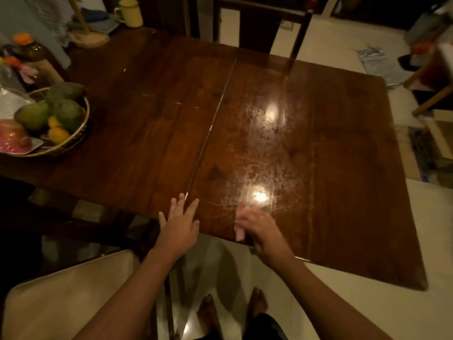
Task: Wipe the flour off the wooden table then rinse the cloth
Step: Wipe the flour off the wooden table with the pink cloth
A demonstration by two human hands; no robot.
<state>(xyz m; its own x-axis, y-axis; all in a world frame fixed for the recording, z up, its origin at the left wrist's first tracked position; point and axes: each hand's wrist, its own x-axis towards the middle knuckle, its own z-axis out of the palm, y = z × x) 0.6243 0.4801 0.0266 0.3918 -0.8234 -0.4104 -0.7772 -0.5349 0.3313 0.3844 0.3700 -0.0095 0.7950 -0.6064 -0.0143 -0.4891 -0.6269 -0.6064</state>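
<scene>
Wooden table [331, 148] shines wet on its right half, w/ a mottled film around the lamp reflections. My left hand [180, 225] lies flat on the near edge, fingers straight & spread, holding nothing; it only steadies me. My right hand [264, 233] is on the pink cloth [239, 234] at the near edge, just beside the left one. This hand is blurred, so I cannot tell if the fingers curl round the cloth or only press it flat.

Flour [210, 130] shows as a thin white line in the seam [220, 101] that runs across the top, plus some short white marks [176, 103] left of it. Basket [81, 136] w/ fruit sits far left, well apart from the cloth.

Step in hand, I think: wiping the near edge; most of the top looks already done. To do it well:
- Press w/ the whole palm.
- Pull strokes toward the edge & gather the flour into the cloth, not onto the floor.
- Run a folded corner along the seam, because flat wiping probably packs the flour deeper.
- Overlap the strokes so the film does not dry in streaks.

Rinse comes after; no sink is in view.
</scene>
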